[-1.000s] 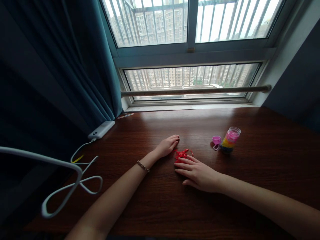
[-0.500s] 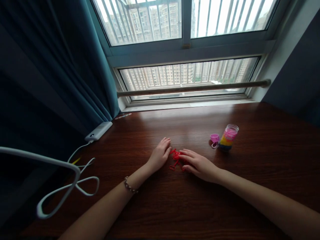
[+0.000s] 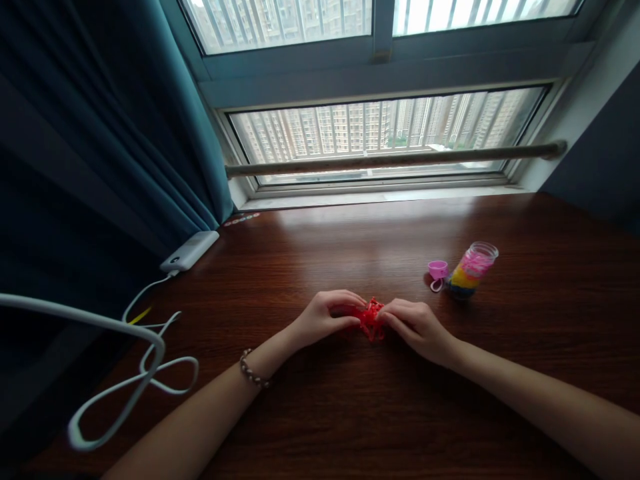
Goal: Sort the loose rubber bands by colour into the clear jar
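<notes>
A bunch of thin, loopy red rubber bands [image 3: 372, 321] sits between my two hands, at the middle of the brown wooden table [image 3: 320, 420]. My left hand [image 3: 327, 316] closes on the bunch from the left, thumb and fingers pinching its edge. From the right, my right hand [image 3: 414, 328] pinches the bunch between thumb and fingertips. Parts of the bands are hidden behind the fingers. Beyond my right hand a clear jar [image 3: 472, 270] holds pink, yellow and dark layers. A small pink lid [image 3: 438, 269] with a pale loop lies beside the jar.
A white device [image 3: 190, 251] rests at the table's left edge by the blue curtain [image 3: 200, 153], with a white cable [image 3: 150, 357] looping from it. Something yellow [image 3: 140, 315] lies by the cable. A window with a horizontal rail [image 3: 390, 161] stands behind the table.
Both hands have moved from lying flat around the spread-out red bands to pinching them. The bands are now gathered into a tighter bunch. My view has tilted down slightly.
</notes>
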Tool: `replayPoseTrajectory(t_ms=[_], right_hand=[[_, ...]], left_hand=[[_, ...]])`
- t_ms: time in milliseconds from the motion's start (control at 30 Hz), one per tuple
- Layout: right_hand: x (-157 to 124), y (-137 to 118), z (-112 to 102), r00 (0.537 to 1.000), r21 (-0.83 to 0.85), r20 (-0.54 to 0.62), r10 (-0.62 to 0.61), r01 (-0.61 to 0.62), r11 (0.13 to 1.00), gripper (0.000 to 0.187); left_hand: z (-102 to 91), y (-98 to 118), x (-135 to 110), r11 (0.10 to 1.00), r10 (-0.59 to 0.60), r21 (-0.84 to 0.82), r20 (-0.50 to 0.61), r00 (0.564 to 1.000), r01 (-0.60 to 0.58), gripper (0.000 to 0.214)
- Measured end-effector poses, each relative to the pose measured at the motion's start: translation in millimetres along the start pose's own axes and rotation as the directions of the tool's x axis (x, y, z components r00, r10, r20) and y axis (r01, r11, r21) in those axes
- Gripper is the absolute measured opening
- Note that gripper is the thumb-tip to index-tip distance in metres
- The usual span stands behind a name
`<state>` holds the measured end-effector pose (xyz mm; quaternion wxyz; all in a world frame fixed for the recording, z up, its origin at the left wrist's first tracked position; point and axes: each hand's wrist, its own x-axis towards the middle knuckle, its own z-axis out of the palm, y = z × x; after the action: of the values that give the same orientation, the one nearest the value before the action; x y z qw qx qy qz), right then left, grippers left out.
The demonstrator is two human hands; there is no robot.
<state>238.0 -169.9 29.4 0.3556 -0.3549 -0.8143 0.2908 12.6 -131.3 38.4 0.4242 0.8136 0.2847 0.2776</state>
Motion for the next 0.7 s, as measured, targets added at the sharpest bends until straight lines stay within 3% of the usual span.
replayPoseTrajectory(t_ms=[100,167,367,533,633,700], right_hand=[[1.7,2.2,0.5,0.992,-0.003,-0.121,-0.032,0.032,0.999,0.024],[2.9,3.9,0.7,0.987,-0.029,-0.144,-0.066,0.062,0.998,0.023],[2.2,-2.1,-0.8,0.981,-0.037,0.028,-0.191,0.192,0.981,0.024],[-0.6,-0.5,0.4,0.987,-0.066,-0.099,-0.124,0.117,0.991,0.023],[-0.4,5.1,3.3,0.983,-0.132,-0.166,-0.074,0.052,0.990,0.020],[0.3,6.7,4.6,0.988,-0.159,-0.140,-0.066,0.043,0.986,0.020]], left_hand=[[-3.1,-4.6,1.3,0.993,0.043,0.109,0.019,0.999,-0.045,0.044],[-2.1,-8.8,1.4,0.985,0.064,0.161,0.027,0.998,-0.067,0.038],[3.2,-17.3,0.4,0.958,0.099,0.282,-0.139,0.985,-0.056,0.012],[0.9,-20.4,0.7,0.934,0.085,0.357,-0.304,0.949,0.031,0.011],[1.2,-18.6,0.7,0.927,0.072,0.372,-0.316,0.946,0.054,0.013],[1.9,-16.3,0.6,0.926,0.059,0.373,-0.274,0.960,0.050,0.018]])
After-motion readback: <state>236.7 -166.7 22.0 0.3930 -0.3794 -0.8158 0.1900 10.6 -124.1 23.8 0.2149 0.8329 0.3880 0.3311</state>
